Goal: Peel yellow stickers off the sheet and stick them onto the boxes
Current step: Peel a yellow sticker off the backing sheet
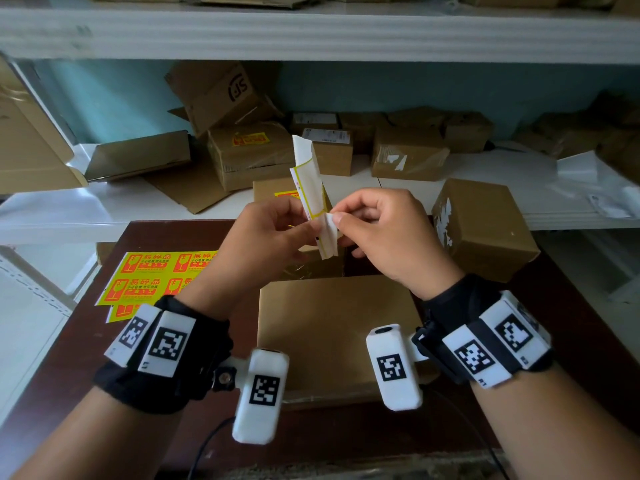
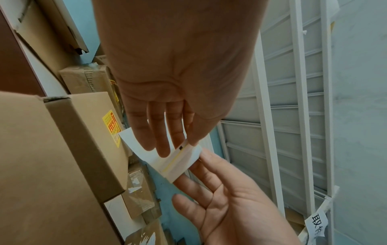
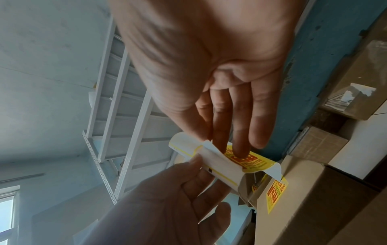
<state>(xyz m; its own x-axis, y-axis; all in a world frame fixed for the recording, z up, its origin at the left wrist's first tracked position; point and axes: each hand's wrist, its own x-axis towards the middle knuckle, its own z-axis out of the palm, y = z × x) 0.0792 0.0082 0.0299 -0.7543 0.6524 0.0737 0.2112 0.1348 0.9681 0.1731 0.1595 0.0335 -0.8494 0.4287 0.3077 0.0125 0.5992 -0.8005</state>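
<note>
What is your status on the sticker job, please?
Left hand and right hand both pinch white-backed yellow sticker strip, peeling. Flat brown cardboard box below, unstickered. Nothing in the way.

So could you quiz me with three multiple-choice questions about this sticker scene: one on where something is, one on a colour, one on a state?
1. Where does the sticker sheet lie?
A. on the dark table, on the person's left
B. on the top shelf
C. inside a box

2. What colour are the stickers?
A. blue
B. yellow with red print
C. green

3. What are the left hand and right hand doing?
A. resting flat
B. lifting a box
C. both pinching a paper strip

Answers: 1 A, it lies flat left of the flat cardboard box. 2 B, seen on the sheet. 3 C, fingertips grip it.
</note>
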